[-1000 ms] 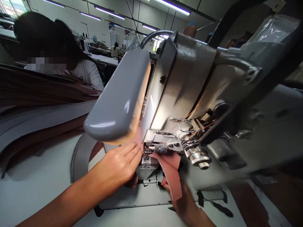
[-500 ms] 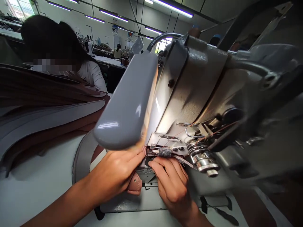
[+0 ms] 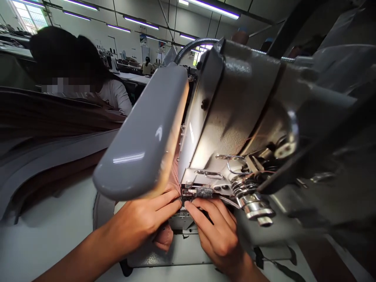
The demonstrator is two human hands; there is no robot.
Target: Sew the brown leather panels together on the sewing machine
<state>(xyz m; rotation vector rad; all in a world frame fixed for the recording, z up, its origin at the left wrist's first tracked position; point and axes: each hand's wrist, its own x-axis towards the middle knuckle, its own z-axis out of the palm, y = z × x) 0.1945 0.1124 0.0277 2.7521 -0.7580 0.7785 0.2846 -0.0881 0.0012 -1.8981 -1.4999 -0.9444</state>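
A large grey sewing machine (image 3: 235, 113) fills the middle and right of the view. Its grey lamp head (image 3: 143, 137) hangs over the work. My left hand (image 3: 143, 221) lies with fingers pressed together on a pink piece of material (image 3: 164, 239) right at the needle area (image 3: 188, 192). My right hand (image 3: 219, 233) reaches in from below, fingertips curled and pinching at the same spot under the presser foot. Most of the pink piece is hidden beneath both hands.
Stacked brown and grey cut pieces (image 3: 49, 133) lie on the white table (image 3: 44, 243) at the left. A grey curved strip (image 3: 101, 209) lies beside my left forearm. Another person (image 3: 88, 82) sits behind the stack. More workstations stand far back.
A second ago my right hand held a pink strip low under the machine; it has since come up to the needle area, and the strip is out of sight. My left hand stays in place.
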